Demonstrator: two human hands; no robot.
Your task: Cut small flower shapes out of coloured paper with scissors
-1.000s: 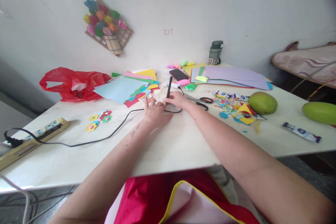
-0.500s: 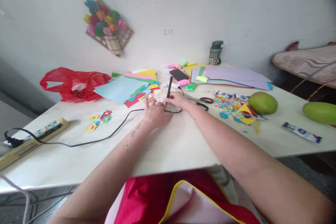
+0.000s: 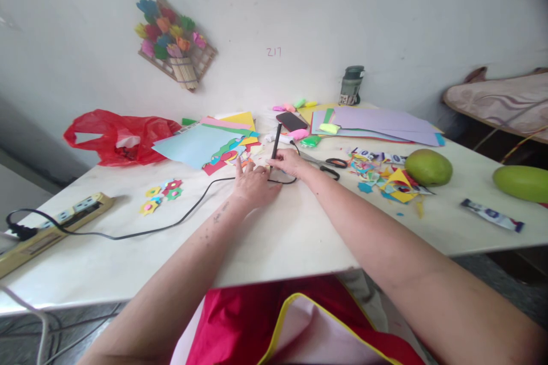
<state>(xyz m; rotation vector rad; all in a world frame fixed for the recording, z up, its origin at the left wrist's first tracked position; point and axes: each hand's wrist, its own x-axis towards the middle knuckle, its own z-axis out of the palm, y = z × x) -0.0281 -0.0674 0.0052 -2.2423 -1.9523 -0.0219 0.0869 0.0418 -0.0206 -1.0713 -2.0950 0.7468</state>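
Observation:
My right hand [image 3: 288,162] grips a black pen [image 3: 277,140], which stands nearly upright with its tip low at the table. Beside it, my left hand [image 3: 253,183] lies on the table [image 3: 291,234] with its fingers spread. What is under the pen tip is hidden by the hands. A black cable [image 3: 188,218] runs past my left hand to a white glue gun [image 3: 276,139] behind the pen. Scissors with black and orange handles [image 3: 336,163] lie right of my right hand. Small paper flowers [image 3: 173,184] rest at the left.
Coloured paper sheets [image 3: 192,142], a red bag [image 3: 115,134] and a power strip [image 3: 72,217] are at the left. Behind are a phone [image 3: 291,121] and a bottle [image 3: 351,85]. Paper scraps [image 3: 396,182], a mango [image 3: 428,167] and a wrapped tube [image 3: 492,215] lie at the right.

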